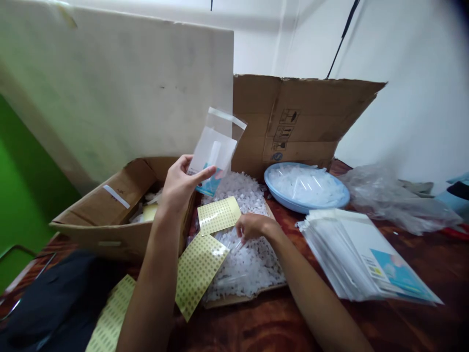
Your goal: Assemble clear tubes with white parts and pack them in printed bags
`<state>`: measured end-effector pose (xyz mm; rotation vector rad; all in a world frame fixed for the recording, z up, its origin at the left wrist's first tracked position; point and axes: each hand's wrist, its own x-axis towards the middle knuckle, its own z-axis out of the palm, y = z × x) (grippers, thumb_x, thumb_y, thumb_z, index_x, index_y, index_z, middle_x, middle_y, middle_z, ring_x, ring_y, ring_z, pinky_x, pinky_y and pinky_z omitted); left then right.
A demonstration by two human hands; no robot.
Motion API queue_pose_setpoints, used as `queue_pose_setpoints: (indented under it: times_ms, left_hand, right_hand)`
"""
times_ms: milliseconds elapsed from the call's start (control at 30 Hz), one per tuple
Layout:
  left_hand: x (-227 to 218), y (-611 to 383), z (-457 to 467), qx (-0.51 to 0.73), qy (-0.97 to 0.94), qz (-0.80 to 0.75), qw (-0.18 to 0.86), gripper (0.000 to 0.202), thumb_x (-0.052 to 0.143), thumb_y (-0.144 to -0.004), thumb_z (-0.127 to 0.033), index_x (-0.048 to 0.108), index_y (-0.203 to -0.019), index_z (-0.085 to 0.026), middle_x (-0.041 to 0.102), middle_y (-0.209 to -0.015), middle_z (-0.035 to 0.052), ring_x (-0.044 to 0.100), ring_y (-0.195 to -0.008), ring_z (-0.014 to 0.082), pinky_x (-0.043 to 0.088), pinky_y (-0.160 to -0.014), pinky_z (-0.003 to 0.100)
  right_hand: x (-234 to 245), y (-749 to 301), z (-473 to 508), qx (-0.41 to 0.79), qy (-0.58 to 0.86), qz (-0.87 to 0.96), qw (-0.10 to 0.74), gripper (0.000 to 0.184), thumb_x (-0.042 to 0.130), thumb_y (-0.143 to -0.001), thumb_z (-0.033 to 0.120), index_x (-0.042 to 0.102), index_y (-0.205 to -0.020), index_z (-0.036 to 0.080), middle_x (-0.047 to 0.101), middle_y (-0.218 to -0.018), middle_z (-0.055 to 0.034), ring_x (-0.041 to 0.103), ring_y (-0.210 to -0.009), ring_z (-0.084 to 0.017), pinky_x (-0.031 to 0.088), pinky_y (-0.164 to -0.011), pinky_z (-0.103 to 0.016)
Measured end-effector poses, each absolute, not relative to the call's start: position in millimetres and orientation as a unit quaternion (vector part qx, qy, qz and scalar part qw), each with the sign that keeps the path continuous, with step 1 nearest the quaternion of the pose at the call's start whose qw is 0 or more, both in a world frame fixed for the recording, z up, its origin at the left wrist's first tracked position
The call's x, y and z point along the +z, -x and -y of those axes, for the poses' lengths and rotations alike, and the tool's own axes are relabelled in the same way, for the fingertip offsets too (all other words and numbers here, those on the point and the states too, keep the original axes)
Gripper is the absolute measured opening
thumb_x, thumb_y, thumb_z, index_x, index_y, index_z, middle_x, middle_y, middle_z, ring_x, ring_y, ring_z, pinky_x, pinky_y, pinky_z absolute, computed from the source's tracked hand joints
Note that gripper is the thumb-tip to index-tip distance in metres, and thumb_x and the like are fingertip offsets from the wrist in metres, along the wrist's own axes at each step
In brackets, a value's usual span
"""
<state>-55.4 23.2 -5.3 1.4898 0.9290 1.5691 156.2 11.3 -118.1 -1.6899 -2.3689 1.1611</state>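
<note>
My left hand (180, 185) is raised above the table and grips a clear plastic bag (216, 146) with a white and blue card inside. My right hand (252, 226) is lower, its fingers curled into a heap of small white plastic pieces (249, 264) that lies on a cardboard flap; what the fingers pinch is too small to make out. Two yellow sticker sheets (216, 215) (198, 269) lie at the left edge of the heap, between my forearms.
A stack of bagged cards (362, 254) lies at the right. A blue bowl (271, 188) holds clear bags. An open cardboard box (110, 210) stands at the left, a bigger flattened carton (304, 117) behind. Crumpled plastic (388, 195) lies far right, dark cloth (54, 303) near left.
</note>
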Motion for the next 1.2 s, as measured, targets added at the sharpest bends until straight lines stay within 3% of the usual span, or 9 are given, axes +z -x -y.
queue_pose_setpoints:
  times_ms: [167,267,367,500,633,733,800,900,1200]
  left_hand:
    - [-7.8,50.8,-21.5,0.581,-0.615,-0.301,0.440,0.048,0.099,-0.049,-0.033,0.069,-0.083,-0.016,0.071,-0.078,0.0006,0.065,-0.067,0.0155,0.055,-0.063,0.026]
    - [-10.3,51.9,-22.7,0.577,-0.613,-0.292,0.454,0.042,0.098,-0.051,-0.028,0.071,-0.080,-0.015,0.069,-0.074,-0.0004,0.062,-0.063,0.0136,0.052,-0.060,0.025]
    - [-9.1,51.7,-19.9,0.561,-0.619,-0.290,0.467,0.042,0.097,-0.053,-0.027,0.072,-0.085,-0.015,0.070,-0.076,0.0001,0.062,-0.063,0.0136,0.052,-0.060,0.024]
    - [-4.4,48.8,-11.2,0.469,-0.672,-0.315,0.478,0.039,0.095,-0.059,-0.029,0.073,-0.088,-0.016,0.069,-0.077,0.0007,0.062,-0.065,0.0134,0.049,-0.058,0.022]
    - [-5.0,41.5,-4.2,0.418,-0.698,-0.309,0.492,0.030,0.085,-0.077,-0.042,0.071,-0.086,-0.017,0.066,-0.077,0.0011,0.058,-0.063,0.0109,0.044,-0.054,0.020]
    - [-7.5,35.5,-2.3,0.413,-0.703,-0.302,0.494,0.035,0.073,-0.088,-0.051,0.068,-0.081,-0.017,0.058,-0.069,-0.0010,0.049,-0.056,0.0085,0.037,-0.049,0.019]
    - [-8.4,33.3,-2.4,0.417,-0.701,-0.308,0.489,0.038,0.071,-0.089,-0.053,0.067,-0.079,-0.017,0.055,-0.067,-0.0017,0.046,-0.054,0.0083,0.035,-0.049,0.020]
    - [-8.1,34.5,-3.5,0.437,-0.692,-0.324,0.475,0.038,0.073,-0.087,-0.054,0.069,-0.081,-0.017,0.058,-0.069,-0.0007,0.048,-0.056,0.0091,0.037,-0.050,0.020]
    - [-3.4,38.5,0.2,0.431,-0.695,-0.345,0.461,0.038,0.073,-0.086,-0.055,0.071,-0.082,-0.017,0.058,-0.068,-0.0005,0.048,-0.054,0.0097,0.037,-0.049,0.021]
  right_hand:
    - [-97.7,-173.7,-11.4,0.367,0.500,0.773,0.132,0.008,0.076,-0.081,0.015,0.075,-0.089,0.016,0.073,-0.083,-0.0026,0.065,-0.059,-0.013,0.048,-0.051,-0.020]
    - [-72.6,-199.5,-5.2,0.309,0.481,0.728,0.378,0.012,0.068,-0.090,0.023,0.071,-0.098,0.017,0.071,-0.108,-0.0088,0.069,-0.071,-0.014,0.057,-0.059,-0.024]
    - [-46.9,-221.4,7.4,0.230,0.398,0.625,0.631,0.018,0.076,-0.085,0.029,0.072,-0.101,0.021,0.071,-0.095,-0.0043,0.070,-0.075,-0.017,0.061,-0.068,-0.030]
    - [-20.9,-230.9,28.2,0.191,0.288,0.547,0.763,0.021,0.073,-0.091,0.030,0.070,-0.112,0.028,0.071,-0.106,-0.0034,0.071,-0.088,-0.019,0.061,-0.074,-0.031]
    - [-13.8,-219.8,38.2,0.168,0.273,0.546,0.774,0.027,0.078,-0.086,0.031,0.064,-0.109,0.030,0.074,-0.102,-0.0026,0.072,-0.084,-0.021,0.062,-0.072,-0.035]
    - [-15.5,-208.2,40.3,0.162,0.298,0.572,0.747,0.016,0.076,-0.088,0.030,0.066,-0.100,0.027,0.076,-0.102,-0.0037,0.072,-0.086,-0.022,0.061,-0.076,-0.038]
    - [-15.6,-203.6,42.4,0.170,0.311,0.618,0.702,0.005,0.069,-0.093,0.026,0.070,-0.098,0.026,0.076,-0.110,-0.0051,0.071,-0.099,-0.024,0.059,-0.087,-0.040]
    - [-14.0,-203.2,46.2,0.200,0.303,0.687,0.630,0.025,0.054,-0.094,0.013,0.073,-0.104,0.027,0.073,-0.115,-0.0041,0.066,-0.112,-0.024,0.055,-0.092,-0.040]
    - [-13.9,-205.5,47.9,0.253,0.306,0.725,0.563,0.035,0.046,-0.087,0.007,0.070,-0.104,0.025,0.068,-0.110,-0.0026,0.061,-0.087,-0.018,0.052,-0.070,-0.030]
